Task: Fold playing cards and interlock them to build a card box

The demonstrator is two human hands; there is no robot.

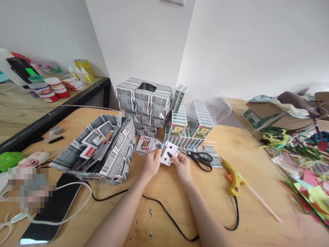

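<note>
Between both hands, spade card [169, 153], tilted rightward

There are two hands, the left hand [151, 163] and the right hand [183, 166]. Three cards [170, 152] show their faces at the hands. There is one pair of scissors [202, 158], one yellow glue gun [234, 177] and one black phone [51, 209]. Two things are made out of cards: one box [144, 99] and one basket [100, 147]. There are two desks, a big desk [257, 223] and a side desk [15, 116]. Two jars [58, 87] with red on them stand on the side desk. The packs [187, 127] by the box are too many to count.
</note>
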